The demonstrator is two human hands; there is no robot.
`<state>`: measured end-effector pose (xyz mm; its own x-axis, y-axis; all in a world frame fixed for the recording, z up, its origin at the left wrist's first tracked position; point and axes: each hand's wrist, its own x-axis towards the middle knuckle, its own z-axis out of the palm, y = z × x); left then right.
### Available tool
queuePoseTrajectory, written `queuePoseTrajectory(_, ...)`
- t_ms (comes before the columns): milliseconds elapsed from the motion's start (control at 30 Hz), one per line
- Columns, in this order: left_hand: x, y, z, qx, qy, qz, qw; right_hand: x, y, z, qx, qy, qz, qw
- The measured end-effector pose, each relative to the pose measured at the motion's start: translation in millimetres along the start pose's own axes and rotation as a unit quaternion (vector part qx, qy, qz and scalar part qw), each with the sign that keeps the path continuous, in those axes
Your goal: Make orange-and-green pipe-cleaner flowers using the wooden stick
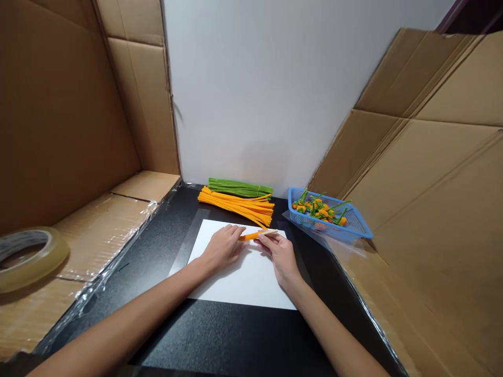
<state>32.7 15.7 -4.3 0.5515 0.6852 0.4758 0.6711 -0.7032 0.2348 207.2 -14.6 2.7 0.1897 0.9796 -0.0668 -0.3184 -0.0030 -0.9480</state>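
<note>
My left hand and my right hand meet above a white sheet of paper. Between them runs a short orange pipe cleaner, pinched at one end by my left fingertips. My right fingers grip a thin wooden stick together with the other end of the orange piece. Beyond the paper lies a loose bundle of orange pipe cleaners. Behind it is a tighter bundle of green pipe cleaners. Neither hand touches these bundles.
A blue plastic basket at the right holds several orange flowers with green stems. A roll of clear tape lies on cardboard at the left. The black tabletop is bordered by cardboard sheets and a white wall.
</note>
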Motion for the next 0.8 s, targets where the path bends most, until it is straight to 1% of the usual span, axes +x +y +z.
queuePoseTrajectory(67,-0.5,5.9,0.1,-0.010,0.006,0.030,0.999,-2.5,1.4,1.6,0.014,-0.010,-0.004,1.000)
queuePoseTrajectory(133,-1.1,12.0,1.9,-0.013,-0.011,0.045,0.999,-5.4,2.9,4.5,0.007,-0.039,-0.011,0.999)
queuePoseTrajectory(167,-1.5,14.0,2.8,-0.018,-0.028,0.047,0.998,-6.7,3.1,5.9,-0.008,-0.051,-0.019,0.998)
queuePoseTrajectory(233,-2.3,14.5,3.4,-0.029,-0.044,0.040,0.998,-8.6,1.7,7.9,-0.051,-0.066,-0.039,0.996)
queuePoseTrajectory(333,-2.7,10.1,0.7,-0.028,-0.041,0.028,0.998,-9.5,-3.9,8.4,-0.112,-0.087,-0.053,0.989)
queuePoseTrajectory(400,-1.8,7.7,-2.2,-0.003,-0.055,0.032,0.998,-8.8,-7.4,7.2,-0.128,-0.109,-0.039,0.985)
queuePoseTrajectory(500,0.9,8.2,-5.6,0.042,-0.100,0.050,0.993,-5.7,-7.9,3.8,-0.132,-0.135,-0.003,0.982)
queuePoseTrajectory(600,3.5,10.1,-7.1,0.063,-0.145,0.046,0.986,-0.6,-3.4,-0.5,-0.157,-0.152,0.018,0.976)
queuePoseTrajectory(700,5.1,9.8,-8.7,0.074,-0.178,0.034,0.981,4.6,0.7,-4.1,-0.199,-0.177,0.007,0.964)
queuePoseTrajectory(800,6.4,8.3,-11.7,0.083,-0.184,0.050,0.978,8.2,0.4,-7.4,-0.216,-0.168,-0.001,0.962)
